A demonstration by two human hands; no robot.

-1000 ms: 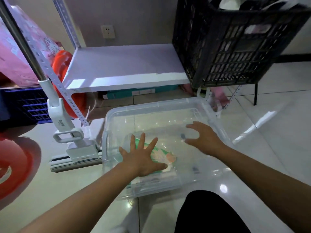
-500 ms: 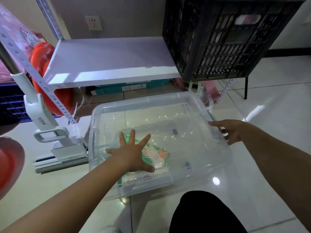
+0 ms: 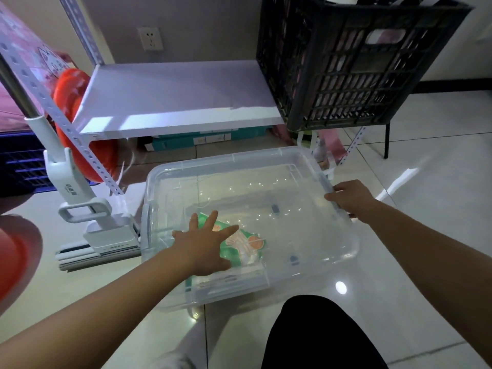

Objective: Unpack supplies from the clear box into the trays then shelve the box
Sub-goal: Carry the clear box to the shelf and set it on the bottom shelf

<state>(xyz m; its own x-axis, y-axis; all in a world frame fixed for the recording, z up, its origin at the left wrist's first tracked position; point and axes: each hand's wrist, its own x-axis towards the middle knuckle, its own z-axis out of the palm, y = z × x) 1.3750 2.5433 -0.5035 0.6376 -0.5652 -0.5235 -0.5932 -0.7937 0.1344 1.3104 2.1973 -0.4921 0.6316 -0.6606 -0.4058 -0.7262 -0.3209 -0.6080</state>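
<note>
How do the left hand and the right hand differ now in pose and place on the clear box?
The left hand lies flat with fingers spread on the lid of the clear box, above the green packet. The right hand curls over the right edge. Both touch the box.

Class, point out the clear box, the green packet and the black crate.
clear box (image 3: 229, 159): head view, far rim.
green packet (image 3: 237, 242): head view, printed front beside the fingers.
black crate (image 3: 346, 75): head view, lattice side wall.

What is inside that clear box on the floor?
A green packet shows through the clear box; the left hand covers part of it.
</note>
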